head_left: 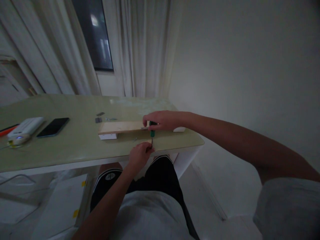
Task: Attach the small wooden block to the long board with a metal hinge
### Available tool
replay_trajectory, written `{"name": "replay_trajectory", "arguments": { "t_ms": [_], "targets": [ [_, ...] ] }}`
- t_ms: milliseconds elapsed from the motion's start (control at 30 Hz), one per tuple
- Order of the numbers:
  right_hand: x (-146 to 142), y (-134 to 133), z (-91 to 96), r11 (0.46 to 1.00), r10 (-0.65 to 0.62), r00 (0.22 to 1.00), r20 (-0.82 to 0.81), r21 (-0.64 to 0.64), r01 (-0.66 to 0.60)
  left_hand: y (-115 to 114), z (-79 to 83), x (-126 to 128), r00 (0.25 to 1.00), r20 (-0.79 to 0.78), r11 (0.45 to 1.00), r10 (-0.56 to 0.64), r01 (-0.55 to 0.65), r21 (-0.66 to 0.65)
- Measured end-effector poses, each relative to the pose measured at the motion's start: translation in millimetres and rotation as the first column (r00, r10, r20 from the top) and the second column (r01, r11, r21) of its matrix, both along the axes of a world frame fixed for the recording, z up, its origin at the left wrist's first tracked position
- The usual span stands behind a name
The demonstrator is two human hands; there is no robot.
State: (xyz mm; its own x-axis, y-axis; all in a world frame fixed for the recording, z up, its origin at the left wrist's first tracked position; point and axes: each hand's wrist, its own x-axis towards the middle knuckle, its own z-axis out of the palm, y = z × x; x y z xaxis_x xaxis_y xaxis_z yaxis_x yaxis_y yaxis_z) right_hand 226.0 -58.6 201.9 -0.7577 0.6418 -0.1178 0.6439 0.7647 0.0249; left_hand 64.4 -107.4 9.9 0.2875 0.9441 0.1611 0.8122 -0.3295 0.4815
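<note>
My right hand [162,120] is closed around the green handle of a screwdriver [152,133], which points straight down in front of a wooden board [120,126]. Near the screwdriver's tip, the fingers of my left hand [141,154] are pinched together at the table's front edge; whatever they hold is too small to make out. The board lies raised on white blocks, one block [108,136] under its left end and another block [179,129] at its right. A small metal piece [144,128] shows on the board's front edge beside my right fingers.
Small grey metal plates [98,120] and loose screws [110,119] lie behind the board on the green tabletop [82,146]. Farther left are a black phone [53,127], a white box-shaped device [26,128] and an orange-and-black object [8,130]. A wall [245,83] stands at right.
</note>
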Motion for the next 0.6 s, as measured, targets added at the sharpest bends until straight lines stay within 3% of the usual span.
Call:
{"name": "replay_trajectory", "arguments": {
  "t_ms": [67, 233, 400, 467, 600],
  "targets": [
    [0.1, 0.1, 0.5, 1.0, -0.002, 1.0, 0.001, -0.001, 0.002, 0.5, -1.2, 0.0, 1.0, 0.001, 1.0, 0.003, -0.003, -0.001],
    [-1.4, 6.1, -3.5, 0.975, -0.196, 0.981, -0.003, 0.11, 0.195, 1.3, -1.9, -0.7, 0.999, 0.012, 0.999, -0.032, 0.032, 0.003],
    [-2.9, -1.5, 0.5, 1.0, -0.018, 1.0, 0.007, 0.003, 0.018, 1.9, -2.4, -0.6, 1.0, 0.02, 1.0, -0.005, 0.005, 0.003],
    [-2.3, -2.4, 0.7, 1.0, -0.008, 1.0, 0.0, -0.005, 0.008, 2.2, -2.6, -0.5, 1.0, 0.021, 1.0, 0.008, -0.008, 0.007],
    [-0.1, 4.1, -5.7, 0.976, -0.189, 0.982, -0.023, 0.109, 0.19, 2.1, -1.3, -0.9, 1.0, 0.025, 1.0, -0.009, 0.009, 0.013]
  ]
}}
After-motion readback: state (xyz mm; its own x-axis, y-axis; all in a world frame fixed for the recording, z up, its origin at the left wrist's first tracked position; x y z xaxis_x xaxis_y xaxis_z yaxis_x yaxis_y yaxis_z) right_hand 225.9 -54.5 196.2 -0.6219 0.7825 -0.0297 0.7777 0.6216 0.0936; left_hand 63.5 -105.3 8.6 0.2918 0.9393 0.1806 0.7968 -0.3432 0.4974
